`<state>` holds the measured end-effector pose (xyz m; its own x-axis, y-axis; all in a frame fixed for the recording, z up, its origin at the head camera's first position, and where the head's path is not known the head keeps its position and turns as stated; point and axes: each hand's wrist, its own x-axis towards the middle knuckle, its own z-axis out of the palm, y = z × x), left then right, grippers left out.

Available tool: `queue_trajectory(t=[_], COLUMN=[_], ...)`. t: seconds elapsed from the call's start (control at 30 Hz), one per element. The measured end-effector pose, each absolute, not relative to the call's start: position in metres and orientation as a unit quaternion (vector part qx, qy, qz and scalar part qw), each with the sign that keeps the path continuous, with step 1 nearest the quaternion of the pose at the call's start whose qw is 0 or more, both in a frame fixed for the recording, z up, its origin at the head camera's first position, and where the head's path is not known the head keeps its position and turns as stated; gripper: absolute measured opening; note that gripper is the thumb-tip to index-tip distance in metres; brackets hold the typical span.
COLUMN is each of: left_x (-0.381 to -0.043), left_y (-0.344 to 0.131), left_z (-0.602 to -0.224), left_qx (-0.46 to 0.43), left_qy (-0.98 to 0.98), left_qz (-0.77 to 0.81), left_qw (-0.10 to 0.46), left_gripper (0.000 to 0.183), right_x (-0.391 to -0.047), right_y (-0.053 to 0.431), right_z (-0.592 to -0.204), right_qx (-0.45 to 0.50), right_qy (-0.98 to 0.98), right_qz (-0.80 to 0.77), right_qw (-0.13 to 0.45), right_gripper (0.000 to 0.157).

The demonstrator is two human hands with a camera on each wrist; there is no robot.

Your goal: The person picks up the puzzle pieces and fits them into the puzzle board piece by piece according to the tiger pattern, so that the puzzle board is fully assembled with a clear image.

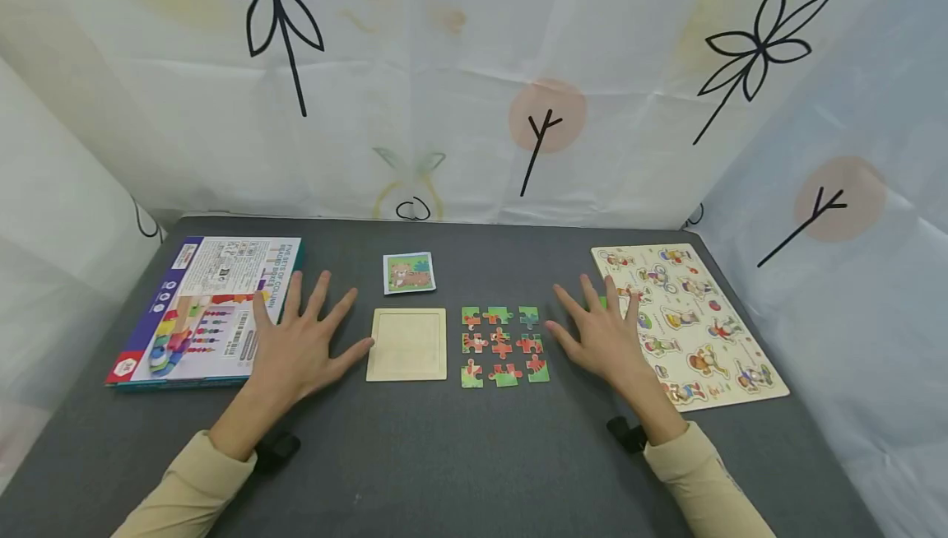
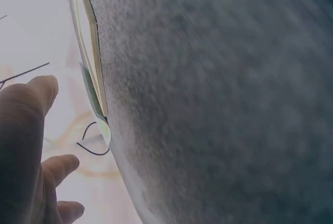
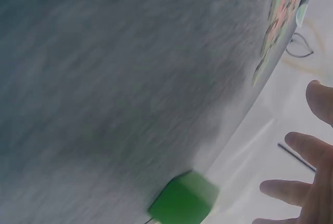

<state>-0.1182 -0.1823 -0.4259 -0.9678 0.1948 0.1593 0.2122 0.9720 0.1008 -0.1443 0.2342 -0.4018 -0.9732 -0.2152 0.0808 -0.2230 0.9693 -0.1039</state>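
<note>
On the dark grey table [image 1: 444, 456] we see a boxed toy set [image 1: 207, 308] at the far left, a peg puzzle board [image 1: 689, 320] at the far right, and a small bear picture card [image 1: 409, 272] behind the middle. Nothing lies between our hands and the middle things. The empty wooden puzzle tray [image 1: 407, 344] lies flat, roughly square, edges in line with the table's front. Just right of it, nine loose jigsaw pieces [image 1: 504, 346] sit in a three-by-three grid, slightly apart. Our left hand [image 1: 296, 349] is spread flat beside the tray, thumb near its edge. Our right hand [image 1: 603, 336] is spread flat beside the pieces, holding nothing, a small green block [image 3: 183, 199] by its fingertips.
</note>
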Motion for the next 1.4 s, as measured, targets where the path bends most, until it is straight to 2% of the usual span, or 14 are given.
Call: queue_trajectory(t=[0.23, 0.53, 0.73, 1.13, 1.4], left_x=[-0.120, -0.125, -0.128, -0.137, -0.141], left_y=[-0.173, -0.162, -0.162, -0.166, -0.167], left_z=[-0.429, -0.435, -0.437, -0.432, -0.428], left_qx=[-0.126, -0.176, -0.198, -0.223, -0.223], left_qy=[-0.987, -0.977, -0.970, -0.961, -0.961], left_qz=[-0.081, -0.122, -0.138, -0.152, -0.146], left_qw=[0.050, 0.010, -0.009, -0.062, -0.068], left_gripper=[0.082, 0.087, 0.093, 0.108, 0.112], right_x=[-0.150, -0.155, -0.160, -0.174, -0.177], right_y=[0.207, 0.169, 0.148, 0.123, 0.116], right_z=[-0.406, -0.405, -0.404, -0.406, -0.407], right_qx=[0.158, 0.205, 0.220, 0.233, 0.231], right_qy=[-0.985, -0.975, -0.970, -0.966, -0.966], right_qz=[0.054, 0.082, 0.101, 0.100, 0.099], right_qw=[0.040, -0.005, -0.037, -0.054, -0.061], right_gripper=[0.064, 0.063, 0.057, 0.043, 0.037])
